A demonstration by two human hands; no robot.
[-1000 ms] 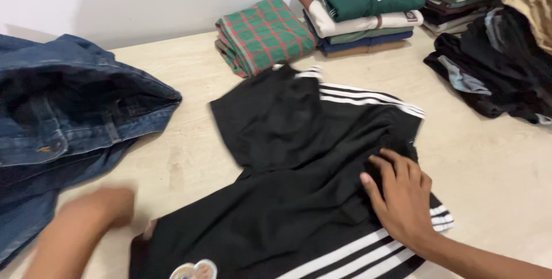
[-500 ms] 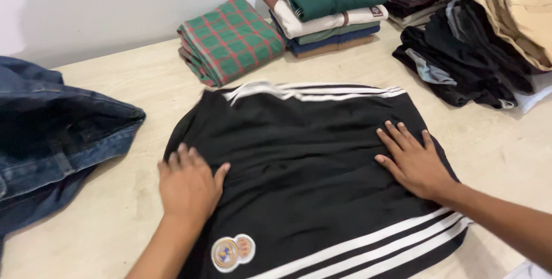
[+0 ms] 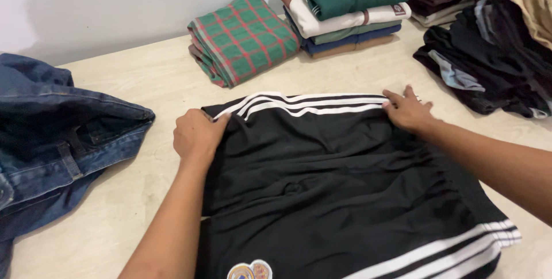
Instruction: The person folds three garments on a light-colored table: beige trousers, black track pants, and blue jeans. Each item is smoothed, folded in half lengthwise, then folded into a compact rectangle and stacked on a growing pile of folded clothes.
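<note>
A pair of black shorts (image 3: 345, 187) with white side stripes and a round crest lies spread on the pale table (image 3: 144, 83). My left hand (image 3: 197, 135) pinches the far left corner of the shorts, fingers closed on the cloth by the striped edge. At the far right corner my right hand (image 3: 407, 109) grips the same striped edge. Both forearms lie across the black fabric.
Blue jeans (image 3: 52, 135) are heaped at the left edge. A folded green and red checked shirt (image 3: 244, 37) and a stack of folded shirts (image 3: 348, 8) sit at the back by the white wall. Dark and beige clothes (image 3: 494, 54) pile up at the right.
Both hands have left the flat middle of the shorts and moved away from me to the far striped edge, where they have closed on its two corners.
</note>
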